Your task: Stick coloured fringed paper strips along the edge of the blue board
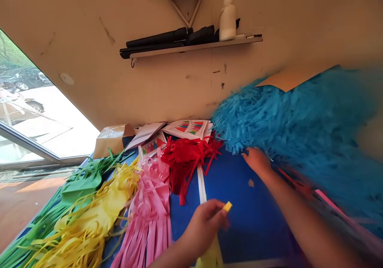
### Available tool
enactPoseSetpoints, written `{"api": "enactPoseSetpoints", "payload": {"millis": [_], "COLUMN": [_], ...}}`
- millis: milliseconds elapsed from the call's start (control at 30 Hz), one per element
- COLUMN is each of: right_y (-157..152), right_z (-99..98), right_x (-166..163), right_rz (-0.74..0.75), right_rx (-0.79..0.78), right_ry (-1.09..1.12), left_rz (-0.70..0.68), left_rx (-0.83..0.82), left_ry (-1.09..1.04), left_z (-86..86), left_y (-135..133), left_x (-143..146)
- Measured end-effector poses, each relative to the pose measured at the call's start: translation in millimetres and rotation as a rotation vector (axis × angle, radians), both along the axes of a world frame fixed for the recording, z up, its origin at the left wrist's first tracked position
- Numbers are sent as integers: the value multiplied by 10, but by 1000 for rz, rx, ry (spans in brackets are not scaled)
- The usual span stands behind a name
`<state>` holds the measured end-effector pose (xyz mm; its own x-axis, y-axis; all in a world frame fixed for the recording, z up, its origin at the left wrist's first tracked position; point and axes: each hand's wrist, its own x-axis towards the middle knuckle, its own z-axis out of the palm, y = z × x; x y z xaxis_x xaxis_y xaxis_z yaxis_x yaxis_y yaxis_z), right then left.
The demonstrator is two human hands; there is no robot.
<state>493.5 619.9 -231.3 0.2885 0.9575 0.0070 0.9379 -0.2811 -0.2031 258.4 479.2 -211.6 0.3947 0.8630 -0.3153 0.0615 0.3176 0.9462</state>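
Note:
My left hand (206,224) is closed in a pinch over the blue tabletop, with the small folded end of a yellow paper tassel (228,207) poking out past the thumb and finger. More yellow paper (213,256) hangs below that hand; the part between is hidden by the hand. Farther forward, my right hand (257,161) reaches to the tabletop (239,192) at the lower edge of a large blue fringed paper piece (278,116). Its fingertips are slightly apart, and nothing shows between them. A small whitish object lies by its wrist side, too blurred to name.
Green (80,188), yellow (98,216), pink (152,200) and red fringed tissue paper (182,156) lie across the left. Printed sheets (188,128) and a brown box (110,138) stand along the wall. Above, a shelf (197,48) carries a white squeeze bottle (228,20).

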Motion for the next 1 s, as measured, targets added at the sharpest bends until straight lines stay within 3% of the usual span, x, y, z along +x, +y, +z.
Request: {"api": "enactPoseSetpoints", "payload": {"millis": [100, 233, 500, 800, 1000], "right_y": [132, 96, 155, 167, 76], "right_z": [-94, -141, -124, -98, 14], "right_x": [-27, -71, -91, 32, 15], "right_rz": [-1, 76, 169, 166, 125], "right_rx": [-34, -80, -112, -179, -1], "right_ry": [-79, -153, -228, -61, 163], "left_rz": [105, 222, 186, 189, 227], "left_rx": [-112, -159, -129, -80, -118], "left_ry": [-81, -167, -257, -254, -316], "left_z": [-103, -259, -351, -419, -430], "left_y": [280, 408, 397, 424, 481], "left_x": [36, 0, -21, -75, -95]}}
